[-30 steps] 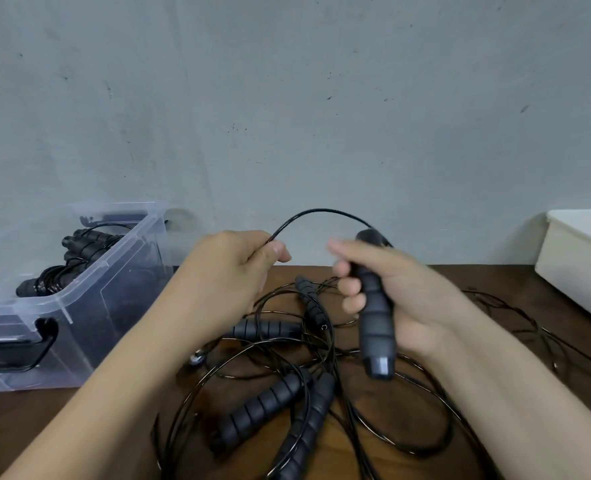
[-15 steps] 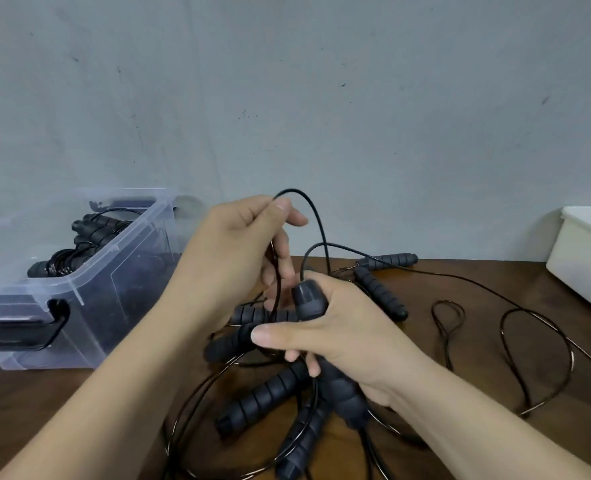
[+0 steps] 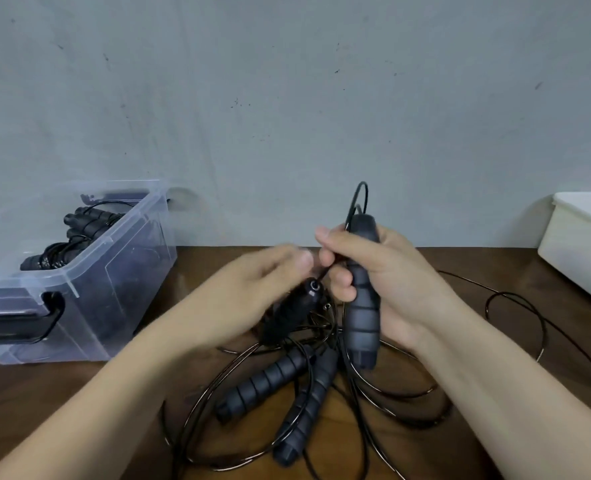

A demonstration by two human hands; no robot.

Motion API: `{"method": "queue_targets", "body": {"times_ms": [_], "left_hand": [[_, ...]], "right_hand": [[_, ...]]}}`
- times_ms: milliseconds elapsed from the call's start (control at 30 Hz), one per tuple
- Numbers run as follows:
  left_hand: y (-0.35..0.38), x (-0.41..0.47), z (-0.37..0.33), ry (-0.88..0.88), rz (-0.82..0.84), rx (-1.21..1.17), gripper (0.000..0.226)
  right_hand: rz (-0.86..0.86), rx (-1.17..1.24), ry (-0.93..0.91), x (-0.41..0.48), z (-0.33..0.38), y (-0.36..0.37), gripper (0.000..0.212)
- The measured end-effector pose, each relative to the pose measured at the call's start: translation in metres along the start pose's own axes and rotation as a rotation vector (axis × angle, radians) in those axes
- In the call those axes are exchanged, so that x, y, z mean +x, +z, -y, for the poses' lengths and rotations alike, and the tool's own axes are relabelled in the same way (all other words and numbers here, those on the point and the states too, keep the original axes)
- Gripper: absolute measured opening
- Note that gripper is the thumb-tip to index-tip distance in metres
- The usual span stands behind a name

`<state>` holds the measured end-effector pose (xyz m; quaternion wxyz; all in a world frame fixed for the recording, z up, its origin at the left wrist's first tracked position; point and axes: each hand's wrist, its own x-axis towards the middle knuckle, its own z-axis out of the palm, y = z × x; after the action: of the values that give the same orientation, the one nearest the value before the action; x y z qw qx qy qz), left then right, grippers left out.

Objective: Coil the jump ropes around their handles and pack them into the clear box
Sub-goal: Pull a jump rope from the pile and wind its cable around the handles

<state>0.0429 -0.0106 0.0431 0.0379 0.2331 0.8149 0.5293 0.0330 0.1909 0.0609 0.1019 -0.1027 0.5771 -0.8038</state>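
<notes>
Centrally, my right hand (image 3: pixel 387 282) clamps an upright handle (image 3: pixel 361 320); my blurred left hand (image 3: pixel 252 292) grips a second handle (image 3: pixel 297 310), clear box (image 3: pixel 114 271) at left edge, loose ropes (image 3: pixel 270 379) below.

Dark wood tabletop (image 3: pixel 79 393). Clear box (image 3: pixel 114 289) sits at left with coiled ropes inside. White bin (image 3: pixel 578 258) at far right, cut off. In the middle, tangled black jump ropes (image 3: pixel 384 393), two foam handles (image 3: pixel 263 382) side by side, cord loops (image 3: pixel 516 296) trailing right.
</notes>
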Motion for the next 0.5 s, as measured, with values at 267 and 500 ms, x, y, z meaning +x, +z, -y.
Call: {"method": "queue_targets", "body": {"times_ms": [267, 500], "left_hand": [[0.029, -0.046, 0.042, 0.078, -0.292, 0.209, 0.018], [0.049, -0.059, 0.039, -0.056, -0.364, -0.209, 0.033]], "right_hand": [[-0.030, -0.094, 0.064, -0.008, -0.018, -0.003, 0.047], [-0.055, -0.090, 0.016, -0.040, -0.069, -0.020, 0.028]]}}
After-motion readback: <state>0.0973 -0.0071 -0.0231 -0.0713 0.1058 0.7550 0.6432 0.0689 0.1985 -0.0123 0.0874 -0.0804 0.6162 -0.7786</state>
